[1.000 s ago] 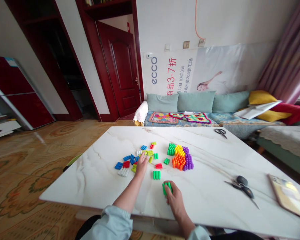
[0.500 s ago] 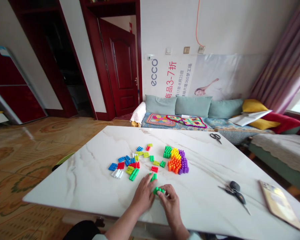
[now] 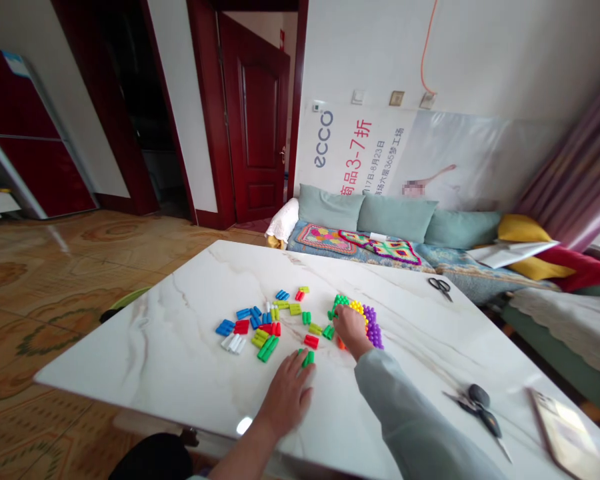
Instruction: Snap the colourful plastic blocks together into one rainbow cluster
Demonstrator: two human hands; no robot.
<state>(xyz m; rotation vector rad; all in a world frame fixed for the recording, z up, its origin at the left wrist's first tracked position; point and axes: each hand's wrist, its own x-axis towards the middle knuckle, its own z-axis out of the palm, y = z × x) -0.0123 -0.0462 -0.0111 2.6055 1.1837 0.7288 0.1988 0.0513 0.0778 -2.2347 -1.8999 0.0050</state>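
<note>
My left hand [image 3: 286, 393] lies flat on the white marble table [image 3: 180, 360], fingers stretched out, its fingertips touching a small green block piece [image 3: 307, 358]. My right hand [image 3: 351, 329] reaches forward over the joined cluster of green, yellow, orange and purple blocks [image 3: 369, 321], fingers curled at its left edge by the green part. Whether it holds a piece is hidden. Loose blue, red, white, yellow-green and green pieces [image 3: 260, 327] lie scattered left of the cluster.
Small scissors [image 3: 441, 286] lie at the table's far right. Larger black scissors [image 3: 477, 413] and a book [image 3: 563, 435] sit near the right front corner. A sofa with cushions [image 3: 395, 230] stands beyond the table.
My right hand has moved from the front of the table, where both hands held a green piece, forward to the block cluster. My left hand stays near the front with a green piece.
</note>
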